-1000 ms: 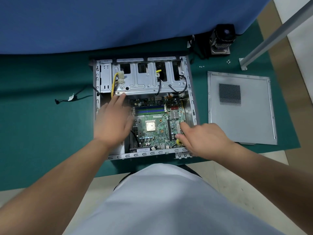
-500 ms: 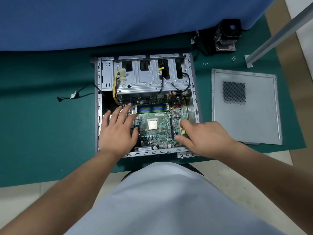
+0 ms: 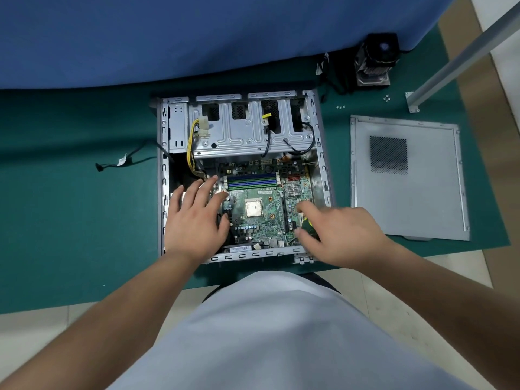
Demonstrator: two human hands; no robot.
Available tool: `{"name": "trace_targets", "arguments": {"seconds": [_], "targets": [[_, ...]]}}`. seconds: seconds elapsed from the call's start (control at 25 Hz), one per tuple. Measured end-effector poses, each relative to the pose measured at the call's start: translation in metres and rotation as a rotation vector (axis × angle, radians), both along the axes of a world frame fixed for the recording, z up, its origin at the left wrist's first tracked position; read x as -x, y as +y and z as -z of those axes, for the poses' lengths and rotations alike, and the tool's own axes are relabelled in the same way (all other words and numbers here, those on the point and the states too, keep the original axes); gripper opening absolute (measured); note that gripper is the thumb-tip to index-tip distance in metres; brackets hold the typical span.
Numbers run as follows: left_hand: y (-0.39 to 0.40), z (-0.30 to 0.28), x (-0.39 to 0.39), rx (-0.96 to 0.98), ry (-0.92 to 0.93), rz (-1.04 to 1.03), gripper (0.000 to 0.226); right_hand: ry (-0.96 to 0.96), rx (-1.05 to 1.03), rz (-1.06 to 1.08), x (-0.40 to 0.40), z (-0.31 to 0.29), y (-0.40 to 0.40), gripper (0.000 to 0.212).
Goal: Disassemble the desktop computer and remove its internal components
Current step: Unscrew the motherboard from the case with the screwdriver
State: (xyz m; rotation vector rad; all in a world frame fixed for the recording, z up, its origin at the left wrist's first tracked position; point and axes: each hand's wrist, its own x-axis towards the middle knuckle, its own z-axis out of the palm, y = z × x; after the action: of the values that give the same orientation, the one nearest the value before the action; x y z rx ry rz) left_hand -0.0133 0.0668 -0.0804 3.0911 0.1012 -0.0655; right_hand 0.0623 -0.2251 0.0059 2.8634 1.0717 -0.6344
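Computer case (image 3: 162, 192): it lies open on the green mat (image 3: 70, 206), in the middle of the frame, with the open side up.
Motherboard (image 3: 259, 209): green board on the floor of the case, in the lower half of it; the square processor (image 3: 253, 208) sits near the board's centre and the blue memory slots (image 3: 251, 182) run across just above it.
Drive cage (image 3: 253, 133): grey metal bay across the upper part of the case, above the motherboard; a yellow cable bundle (image 3: 192, 147) hangs down at its left end.
Left hand (image 3: 194, 220): fingers straight and spread, grasping nothing; it rests on the left edge of the motherboard, the fingertips pointing to the upper right, toward the memory slots.
Right hand (image 3: 337, 235): fingers curled around a small tool with a yellow-green handle (image 3: 308, 227), over the lower right corner of the motherboard; the tip of the tool is hidden, so I cannot tell what it touches.
Side panel (image 3: 408, 178): grey sheet with a mesh vent, flat on the mat to the right of the case, apart from it.
Cooler (image 3: 375, 61): black fan on a heatsink, at the upper right of the frame, beyond the case.
Screws (image 3: 340, 107): a few small ones on the mat between the cooler and the side panel.
Loose cable (image 3: 123, 161): black, on the mat at the left of the case.
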Motion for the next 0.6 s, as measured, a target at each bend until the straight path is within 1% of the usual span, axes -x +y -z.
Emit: {"name": "trace_targets", "arguments": {"seconds": [0.08,0.12,0.16,0.2,0.28,0.36,0.44,0.52,0.56,0.6], "targets": [[0.0001,0.0002,-0.0001,0.005,-0.004,0.003,0.049,0.003,-0.001,-0.021,0.0009,0.0009,-0.0003,0.034],[0.0002,0.0004,-0.0001,0.004,-0.004,0.004,0.048,0.052,-0.019,-0.031,0.0012,0.0005,-0.0004,0.035],[0.0002,0.0005,-0.0001,0.003,-0.004,0.004,0.048,0.093,-0.039,-0.026,0.0008,0.0002,-0.0013,0.042],[0.0004,0.0005,0.0,0.002,-0.005,0.003,0.048,0.091,-0.043,-0.002,0.0006,0.0001,-0.0021,0.044],[0.0005,0.0005,-0.0001,0.004,-0.008,0.004,0.047,0.018,-0.028,0.01,0.0016,0.0007,-0.0018,0.037],[0.0003,0.0002,-0.0002,0.001,-0.006,0.004,0.047,0.034,-0.023,-0.027,0.0033,0.0019,-0.0009,0.033],[0.0001,-0.0002,-0.0003,0.002,-0.002,0.001,0.047,0.076,-0.021,-0.019,0.0043,0.0009,-0.0011,0.042],[0.0,-0.0009,-0.0003,0.006,0.0,-0.002,0.047,-0.008,-0.009,0.034,0.0042,0.0013,-0.0028,0.037],[-0.0001,-0.0014,-0.0002,0.006,0.002,-0.002,0.047,-0.031,-0.012,0.028,0.004,0.0013,-0.0029,0.035],[-0.0003,-0.0019,-0.0002,0.006,0.002,-0.001,0.046,-0.004,-0.026,-0.002,0.0036,0.0016,-0.0038,0.033]]}}
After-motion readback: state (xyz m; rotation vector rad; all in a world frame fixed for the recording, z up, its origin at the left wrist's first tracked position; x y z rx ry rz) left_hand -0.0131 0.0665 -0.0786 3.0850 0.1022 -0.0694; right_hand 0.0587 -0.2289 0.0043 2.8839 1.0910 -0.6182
